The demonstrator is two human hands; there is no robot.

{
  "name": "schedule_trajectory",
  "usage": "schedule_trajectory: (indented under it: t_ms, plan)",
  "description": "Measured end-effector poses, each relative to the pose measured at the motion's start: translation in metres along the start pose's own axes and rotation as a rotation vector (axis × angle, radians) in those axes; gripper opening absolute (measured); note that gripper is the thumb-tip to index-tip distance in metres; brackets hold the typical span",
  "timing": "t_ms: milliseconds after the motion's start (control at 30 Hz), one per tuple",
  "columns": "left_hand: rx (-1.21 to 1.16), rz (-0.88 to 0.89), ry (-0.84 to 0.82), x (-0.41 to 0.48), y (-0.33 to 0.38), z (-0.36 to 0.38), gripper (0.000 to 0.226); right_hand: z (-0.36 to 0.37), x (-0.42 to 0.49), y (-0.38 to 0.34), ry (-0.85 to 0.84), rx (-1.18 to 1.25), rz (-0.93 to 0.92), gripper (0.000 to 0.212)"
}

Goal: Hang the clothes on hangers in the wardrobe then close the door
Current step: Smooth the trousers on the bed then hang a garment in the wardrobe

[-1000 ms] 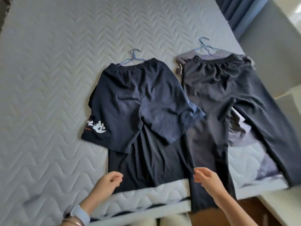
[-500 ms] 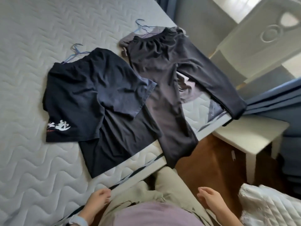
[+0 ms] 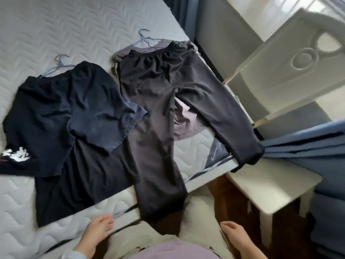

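**Both hands free at the bed edge; clothes lie on hangers on the mattress**

1. Left hand (image 3: 97, 234): fingers loosely bent and together, holding nothing. The tips lie at the near edge of the mattress (image 3: 56, 25); contact cannot be confirmed.
2. Right hand (image 3: 236, 237): fingers relaxed and slightly spread, holding nothing, over the wooden floor (image 3: 229, 204).
3. Between the 2 hands, 1 leg of the trousers (image 3: 158, 131) hangs over the mattress edge, with the person's pale trouser legs just below it.
4. Clothes: 2 piles lie flat on the mattress.
   - Left pile: dark shorts (image 3: 61, 113) with a white print at 1 hem, lying on a black shirt (image 3: 84, 184). The left hanger (image 3: 59, 64) sticks out at the waistband.
   - Right pile: the trousers lie on a grey shirt (image 3: 186, 126). The right hanger (image 3: 145, 39) shows at the top. The other trouser leg runs to the mattress corner and its cuff droops over it.
5. Overlap: 1 leg of the shorts lies across the trousers.
6. Surroundings: a white side table (image 3: 270, 187) stands just beside the bed corner, under the drooping cuff. A blue curtain (image 3: 308, 143) lies gathered behind it. A white carved panel (image 3: 291, 58) stands beyond.
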State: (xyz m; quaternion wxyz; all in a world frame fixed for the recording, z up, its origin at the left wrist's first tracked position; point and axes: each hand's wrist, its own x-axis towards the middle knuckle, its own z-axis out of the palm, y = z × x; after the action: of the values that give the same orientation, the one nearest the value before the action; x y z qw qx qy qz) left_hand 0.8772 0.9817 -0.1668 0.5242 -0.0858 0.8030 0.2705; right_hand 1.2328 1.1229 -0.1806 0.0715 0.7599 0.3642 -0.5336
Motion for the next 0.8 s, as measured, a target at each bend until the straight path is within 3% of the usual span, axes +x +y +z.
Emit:
schedule_trajectory:
  t_ms: [100, 300, 467, 667, 800]
  plan:
    - [-0.111, -0.078, -0.013, -0.032, 0.009, 0.071, 0.022, -0.076, 0.042, -0.031, -0.005, -0.008, -0.001, 0.016]
    - [-0.152, 0.054, -0.016, -0.070, 0.059, 0.144, 0.019, -0.161, 0.073, -0.121, -0.040, -0.011, -0.147, 0.016]
    - [-0.125, 0.040, -0.008, -0.062, 0.067, 0.150, 0.020, -0.174, 0.084, -0.160, -0.046, -0.043, -0.196, 0.019]
    - [-0.129, -0.102, -0.009, -0.048, 0.052, 0.153, 0.027, -0.159, 0.076, -0.157, -0.080, -0.085, -0.045, 0.011]
    - [-0.127, -0.085, -0.001, -0.034, 0.089, 0.162, 0.021, -0.155, 0.089, -0.192, -0.135, -0.198, -0.027, 0.017]
